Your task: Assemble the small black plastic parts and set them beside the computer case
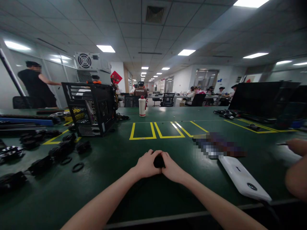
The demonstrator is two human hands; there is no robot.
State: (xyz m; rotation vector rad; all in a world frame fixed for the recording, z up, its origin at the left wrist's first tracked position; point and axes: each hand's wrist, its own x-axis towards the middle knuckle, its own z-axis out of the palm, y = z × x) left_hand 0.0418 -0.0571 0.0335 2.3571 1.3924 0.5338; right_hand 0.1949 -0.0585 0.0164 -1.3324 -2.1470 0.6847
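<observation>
Through the head camera I had both forearms reaching in from the bottom edge, slanting inward until the hands met over the green table (115, 198), to the right of the open computer case (104, 110) and nearer to me than it. My left hand (148, 164) and right hand (172, 167) were partly closed, fingers bent and tips together at the top, thumbs meeting below, with a small black piece (158, 161) held between them; I couldn't make out its shape. Just in front of the computer case lay two black rings (78, 167), while a white bottle (142, 107) stood upright to its right. Farther right of the case I had a white device (244, 179) lying flat, and beyond that, another person's hand (297, 147) with a thin item at its fingertips.
</observation>
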